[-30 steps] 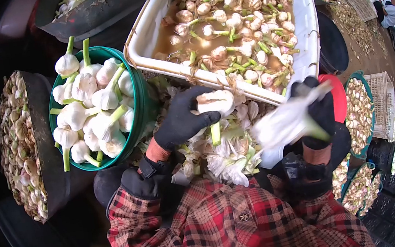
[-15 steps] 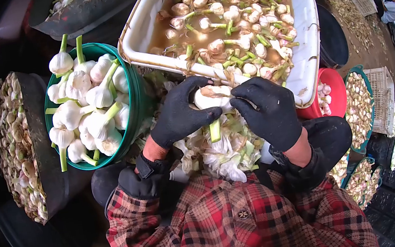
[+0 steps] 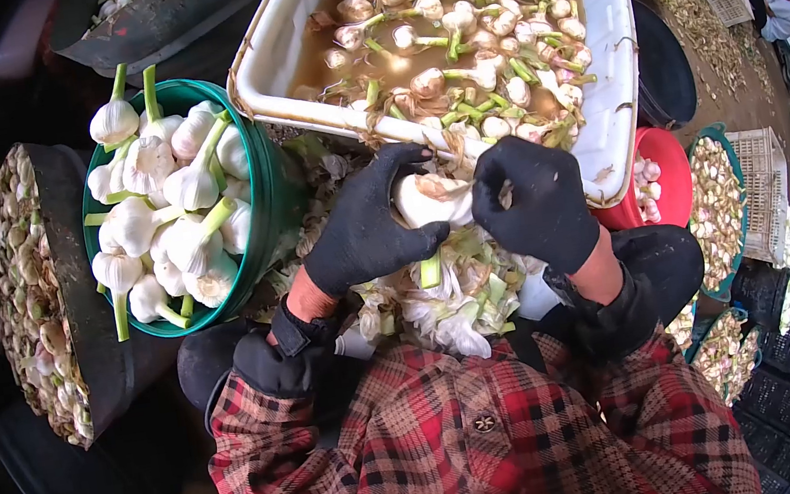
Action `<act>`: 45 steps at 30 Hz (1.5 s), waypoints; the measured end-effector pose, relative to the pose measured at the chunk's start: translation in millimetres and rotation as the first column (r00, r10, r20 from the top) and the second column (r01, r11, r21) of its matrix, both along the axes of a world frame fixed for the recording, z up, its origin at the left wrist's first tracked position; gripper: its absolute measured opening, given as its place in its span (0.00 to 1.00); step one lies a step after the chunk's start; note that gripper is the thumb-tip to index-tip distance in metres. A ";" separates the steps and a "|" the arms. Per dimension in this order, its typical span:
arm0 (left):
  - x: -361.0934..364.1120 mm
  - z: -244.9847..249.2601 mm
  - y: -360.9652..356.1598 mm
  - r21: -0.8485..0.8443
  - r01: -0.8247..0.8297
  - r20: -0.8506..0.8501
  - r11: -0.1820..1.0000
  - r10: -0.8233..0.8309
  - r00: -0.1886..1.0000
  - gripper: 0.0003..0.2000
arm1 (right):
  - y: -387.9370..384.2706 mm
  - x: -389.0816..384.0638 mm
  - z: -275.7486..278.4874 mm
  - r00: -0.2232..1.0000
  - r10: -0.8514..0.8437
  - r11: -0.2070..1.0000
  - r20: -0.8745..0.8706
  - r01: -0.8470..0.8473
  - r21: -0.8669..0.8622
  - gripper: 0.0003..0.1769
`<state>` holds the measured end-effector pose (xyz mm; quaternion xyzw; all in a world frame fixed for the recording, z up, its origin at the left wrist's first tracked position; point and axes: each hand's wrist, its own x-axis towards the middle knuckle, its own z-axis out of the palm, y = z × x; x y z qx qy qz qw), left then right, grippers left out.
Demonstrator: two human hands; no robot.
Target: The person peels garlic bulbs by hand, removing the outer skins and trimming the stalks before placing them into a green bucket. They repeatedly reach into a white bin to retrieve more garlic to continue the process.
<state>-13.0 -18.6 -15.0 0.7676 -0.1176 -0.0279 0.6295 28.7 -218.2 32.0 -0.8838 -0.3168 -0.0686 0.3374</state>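
Note:
My left hand (image 3: 366, 223), in a black glove, holds a garlic bulb (image 3: 431, 199) between thumb and fingers, its cut green stem pointing down. Brown skin shows on the bulb's upper side. My right hand (image 3: 532, 202), also gloved in black, is closed just right of the bulb, its fingers pinching a small brownish piece, perhaps peel. Beneath both hands lies a heap of pale peelings (image 3: 459, 304). To the left a green bucket (image 3: 270, 204) is full of clean white bulbs with stems. A white tub (image 3: 607, 65) beyond my hands holds unpeeled garlic in brown water.
At the far left, a dark container (image 3: 93, 289) holds unpeeled garlic. A red bucket (image 3: 673, 177) with some bulbs stands right of the tub, near a black bucket (image 3: 663, 73). Farther right are green baskets of garlic, a pale crate (image 3: 759, 191) and a person (image 3: 779, 13).
My right hand has moved slightly away from the bulb and closed more tightly. The bulb remains in my left hand. The view has shifted a little.

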 end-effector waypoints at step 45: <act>-9.7 0.5 -11.3 0.217 0.019 0.140 0.976 -0.051 0.989 0.28 | -39.4 -7.3 -1.0 0.452 0.368 0.639 -0.813 0.512 0.574 0.16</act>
